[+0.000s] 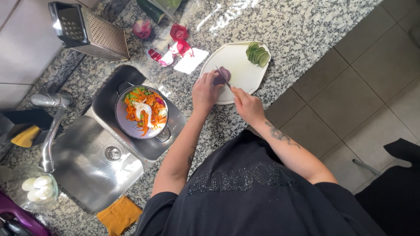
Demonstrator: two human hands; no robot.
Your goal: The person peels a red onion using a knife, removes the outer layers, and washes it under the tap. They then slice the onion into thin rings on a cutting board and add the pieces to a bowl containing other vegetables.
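Observation:
A white cutting board lies on the granite counter. On it sits a purple onion piece, held down by my left hand. My right hand grips a knife whose blade rests on the onion. A row of green cucumber slices lies at the board's far end.
A metal colander with shredded carrot, greens and white dressing sits in the small sink basin. A box grater stands at the counter's back, near red onion peels. A glass bowl of peeled eggs sits by the tap. An orange cloth lies near.

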